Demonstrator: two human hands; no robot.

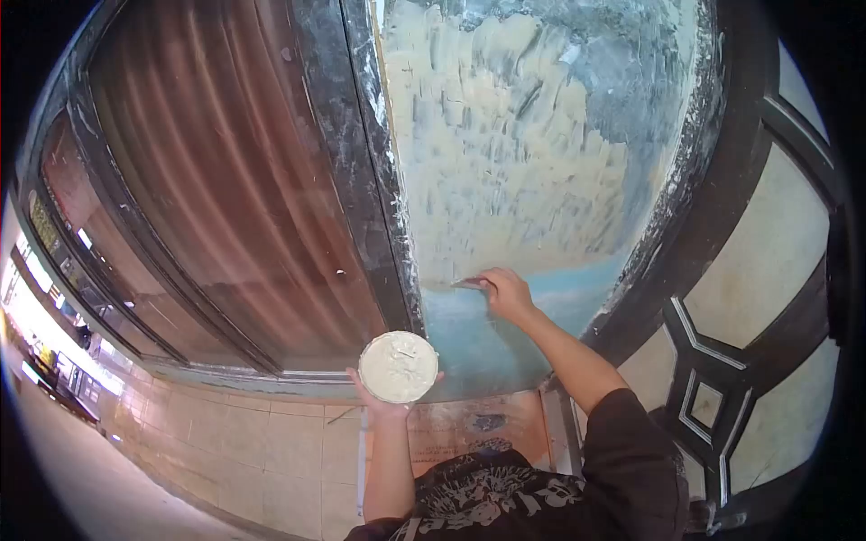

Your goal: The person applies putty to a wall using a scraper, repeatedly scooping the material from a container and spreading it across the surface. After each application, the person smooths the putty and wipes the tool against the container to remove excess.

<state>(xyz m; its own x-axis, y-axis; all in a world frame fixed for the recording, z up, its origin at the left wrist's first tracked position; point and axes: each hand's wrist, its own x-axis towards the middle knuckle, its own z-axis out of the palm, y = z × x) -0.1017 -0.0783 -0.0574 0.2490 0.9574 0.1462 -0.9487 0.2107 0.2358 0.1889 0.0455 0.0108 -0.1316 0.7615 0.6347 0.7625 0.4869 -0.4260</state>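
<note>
A round container of pale, creamy paste [398, 367] rests in my left hand [381, 397], whose fingers wrap round its underside and edges. My right hand [507, 293] grips a thin, flat scraper [468, 283] and holds it against the wall panel [514, 162]. Cream-coloured paste covers much of the panel in uneven strokes, with grey-blue patches at the top and right. Below the scraper the surface is smooth light blue. My right fingers are closed on the scraper's handle end, which they mostly hide.
Left of the panel stands a dark, paint-spotted frame [361, 162] beside glass with a brown curtain [216, 180] behind it. A dark door with pale panels [758, 243] is on the right. Printed cardboard [451, 433] lies on the tiled floor [262, 451].
</note>
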